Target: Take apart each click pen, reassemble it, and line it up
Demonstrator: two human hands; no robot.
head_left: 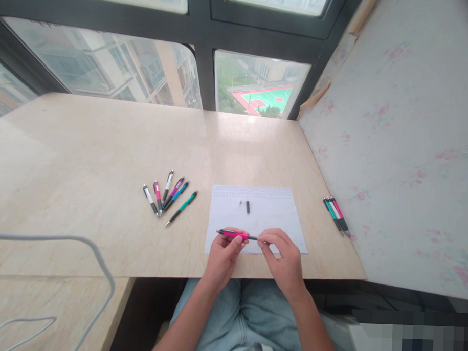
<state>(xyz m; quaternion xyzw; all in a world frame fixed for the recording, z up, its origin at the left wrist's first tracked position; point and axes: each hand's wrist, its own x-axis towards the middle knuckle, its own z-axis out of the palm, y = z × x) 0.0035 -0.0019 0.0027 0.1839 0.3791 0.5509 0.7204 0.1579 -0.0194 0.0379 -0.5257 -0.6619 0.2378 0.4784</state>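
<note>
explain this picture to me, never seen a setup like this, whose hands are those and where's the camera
There's no machine here: these are a person's bare hands, seen by a camera worn on their head, looking forward and down. The left hand holds a pink pen; the right hand pinches a thin dark piece at its end. A small dark part lies on a paper sheet. Six pens lie to the left, and more pens by the wall.

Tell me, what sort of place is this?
Probably a room at home, some floors up: a broad tabletop stands by a window that looks down on a sports court, and the wall alongside has a floral pattern.
</note>
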